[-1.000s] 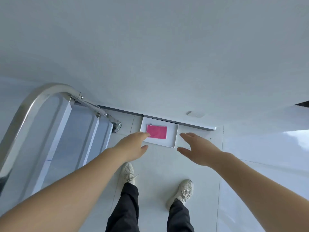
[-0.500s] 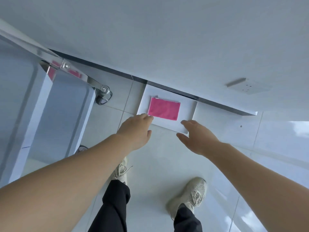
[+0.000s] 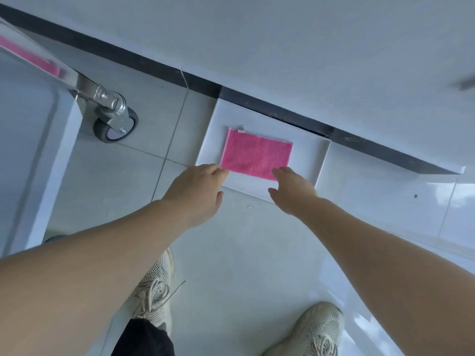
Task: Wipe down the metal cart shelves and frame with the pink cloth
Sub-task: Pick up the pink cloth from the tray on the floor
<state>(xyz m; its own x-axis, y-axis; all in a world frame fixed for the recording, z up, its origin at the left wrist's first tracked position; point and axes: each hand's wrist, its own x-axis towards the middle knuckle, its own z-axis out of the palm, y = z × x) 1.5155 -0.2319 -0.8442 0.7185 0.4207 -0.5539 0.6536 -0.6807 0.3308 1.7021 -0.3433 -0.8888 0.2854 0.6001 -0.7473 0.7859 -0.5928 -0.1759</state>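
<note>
A folded pink cloth lies flat in a shallow white tray on the tiled floor, against the dark baseboard. My left hand reaches down to the cloth's near left corner, fingers relaxed, holding nothing. My right hand reaches to the near right corner, fingertips at the cloth's edge, also holding nothing. The metal cart fills the left side, with one shelf edge and a caster wheel showing.
A pink reflection shows on the cart's metal frame at upper left. The white wall rises behind the dark baseboard. My two feet in pale knit sneakers stand on the glossy floor tiles below the tray.
The view has dropped closer to the floor. Both hands have moved forward and down, from short of the tray to the cloth's near edge.
</note>
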